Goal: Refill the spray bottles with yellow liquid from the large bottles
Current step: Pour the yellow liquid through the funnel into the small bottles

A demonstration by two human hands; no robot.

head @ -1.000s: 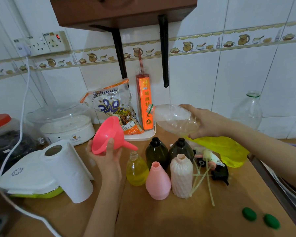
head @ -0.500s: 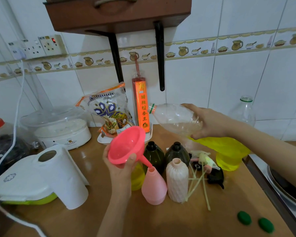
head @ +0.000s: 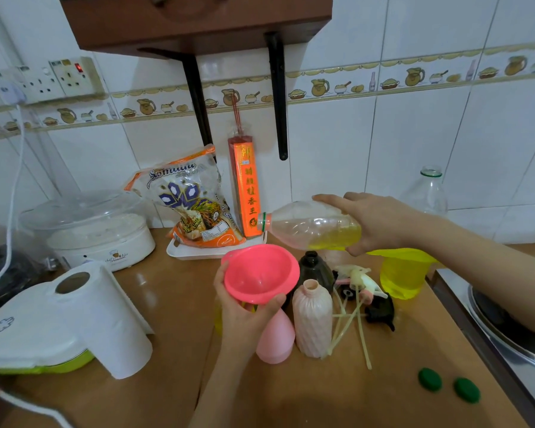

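My left hand (head: 244, 313) grips a pink funnel (head: 261, 273) upright above a smooth pink spray bottle (head: 274, 341), whose neck it hides. My right hand (head: 380, 223) holds a large clear bottle (head: 309, 225) on its side, mouth pointing left over the funnel, a little yellow liquid pooled at its base. Beside the pink bottle stand a ribbed pale pink bottle (head: 312, 316) and a dark bottle (head: 315, 267). A yellow-filled bottle (head: 218, 316) shows partly behind my left wrist. Loose spray heads with tubes (head: 362, 291) lie to the right.
An empty clear bottle (head: 426, 193) stands by the wall. A yellow container (head: 402, 276) sits under my right wrist. Two green caps (head: 448, 384) lie front right. A paper roll (head: 105, 319), a white appliance (head: 99, 233), a snack bag (head: 189, 202) and a sink (head: 507, 329) surround the wooden counter (head: 306, 390).
My left hand carried the funnel rightward from beside the paper roll and turned it upright over the smooth pink bottle. The large bottle stayed on its side in my right hand.
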